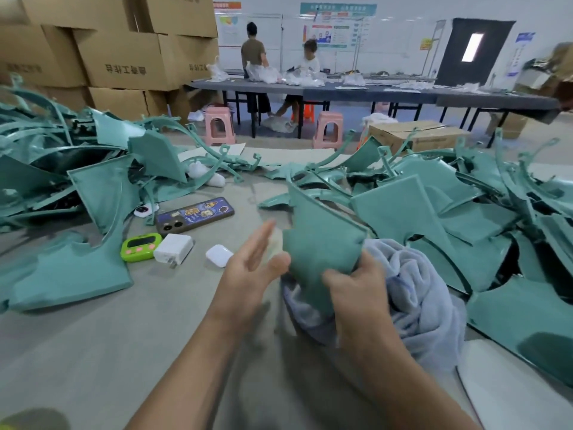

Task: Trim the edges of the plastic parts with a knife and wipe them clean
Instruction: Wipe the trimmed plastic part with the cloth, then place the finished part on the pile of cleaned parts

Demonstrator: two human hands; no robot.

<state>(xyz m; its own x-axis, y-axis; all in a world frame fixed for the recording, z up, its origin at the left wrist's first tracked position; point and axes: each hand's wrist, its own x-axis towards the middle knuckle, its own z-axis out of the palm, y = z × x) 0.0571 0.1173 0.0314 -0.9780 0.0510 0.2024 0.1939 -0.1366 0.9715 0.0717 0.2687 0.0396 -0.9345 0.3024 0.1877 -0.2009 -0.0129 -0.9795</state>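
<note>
A teal plastic part (319, 240) stands tilted over the table in front of me. My right hand (356, 283) grips its lower right edge, thumb across its front face. My left hand (251, 262) is beside the part's left edge with its fingers straight, blurred by motion, the thumb near or touching the part. A pale blue-grey cloth (415, 293) lies bunched under and to the right of the part. No knife is visible.
Heaps of teal parts lie at left (77, 187) and right (483, 212). A phone (195, 214), green timer (141, 246), white charger (173, 248) and earbud case (218, 255) sit on the table. Cardboard boxes, pink stools and two people at a far table stand behind.
</note>
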